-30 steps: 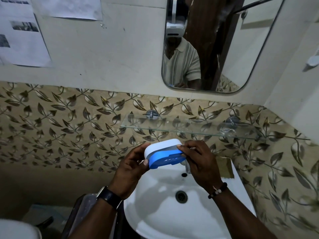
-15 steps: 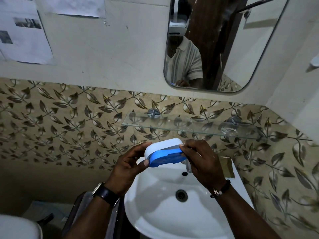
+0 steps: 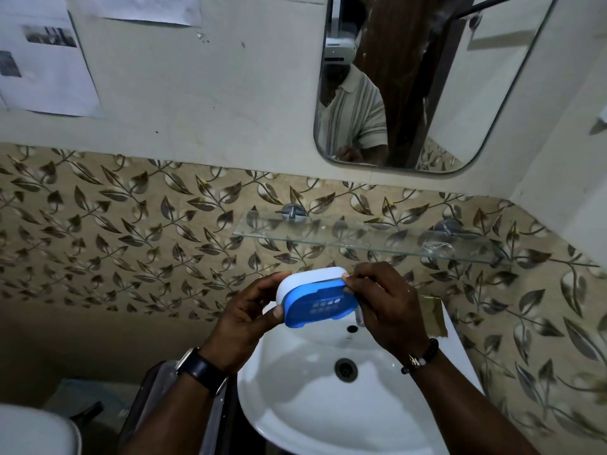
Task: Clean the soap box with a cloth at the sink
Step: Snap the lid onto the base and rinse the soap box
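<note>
Both hands hold the soap box (image 3: 315, 298) above the back of the white sink (image 3: 312, 399). The box has a white lid and a blue slotted base, and the base is tilted toward me. My left hand (image 3: 249, 316) grips its left end, thumb on the blue edge. My right hand (image 3: 384, 303) pinches its right end at the seam between lid and base. No cloth is visible. The tap is mostly hidden behind my right hand.
A glass shelf (image 3: 361, 239) juts from the leaf-patterned tiles just above the hands. A mirror (image 3: 420, 77) hangs higher on the wall. A brown patch (image 3: 433, 315) lies on the sink's back right corner. A white rounded object (image 3: 33, 431) sits at lower left.
The soap box has tipped a little more, showing more of its blue slotted underside. Both hands keep their grip in about the same place.
</note>
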`<state>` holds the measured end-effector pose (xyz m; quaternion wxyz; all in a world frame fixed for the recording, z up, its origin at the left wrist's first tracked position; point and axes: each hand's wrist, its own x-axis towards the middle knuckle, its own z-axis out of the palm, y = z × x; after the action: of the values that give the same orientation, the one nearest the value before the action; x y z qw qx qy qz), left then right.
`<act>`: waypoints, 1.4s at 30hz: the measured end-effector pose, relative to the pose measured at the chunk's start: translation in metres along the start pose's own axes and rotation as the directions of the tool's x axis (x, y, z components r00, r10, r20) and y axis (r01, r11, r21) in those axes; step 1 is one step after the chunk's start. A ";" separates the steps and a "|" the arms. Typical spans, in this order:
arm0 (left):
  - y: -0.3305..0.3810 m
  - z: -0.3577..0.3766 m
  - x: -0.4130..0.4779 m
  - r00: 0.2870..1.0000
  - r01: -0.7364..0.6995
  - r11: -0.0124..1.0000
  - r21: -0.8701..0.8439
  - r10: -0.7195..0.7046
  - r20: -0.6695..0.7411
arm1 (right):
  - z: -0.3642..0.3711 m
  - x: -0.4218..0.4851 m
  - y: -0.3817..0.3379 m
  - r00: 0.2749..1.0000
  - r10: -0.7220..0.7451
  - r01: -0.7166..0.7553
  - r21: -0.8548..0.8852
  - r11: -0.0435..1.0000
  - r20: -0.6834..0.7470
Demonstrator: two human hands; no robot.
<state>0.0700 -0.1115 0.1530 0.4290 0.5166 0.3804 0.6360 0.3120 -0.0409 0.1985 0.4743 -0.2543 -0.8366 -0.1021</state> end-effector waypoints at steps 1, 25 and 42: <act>-0.001 -0.001 0.001 1.000 0.002 1.000 -0.012 -0.002 0.006 | 0.002 0.001 0.000 0.998 0.055 -0.055 0.086 0.995 0.004; 0.004 0.010 0.004 0.996 -0.085 0.995 0.043 0.085 -0.006 | 0.017 0.001 -0.012 0.908 0.297 -0.415 0.550 0.725 0.294; 0.007 0.034 0.001 0.994 -0.078 0.997 -0.017 0.076 -0.077 | 0.006 0.000 -0.018 0.889 0.283 -0.440 0.496 0.749 0.361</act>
<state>0.1021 -0.1114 0.1656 0.3946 0.5018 0.3698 0.6751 0.2984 -0.0537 0.1968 0.4234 -0.2717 -0.8178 0.2794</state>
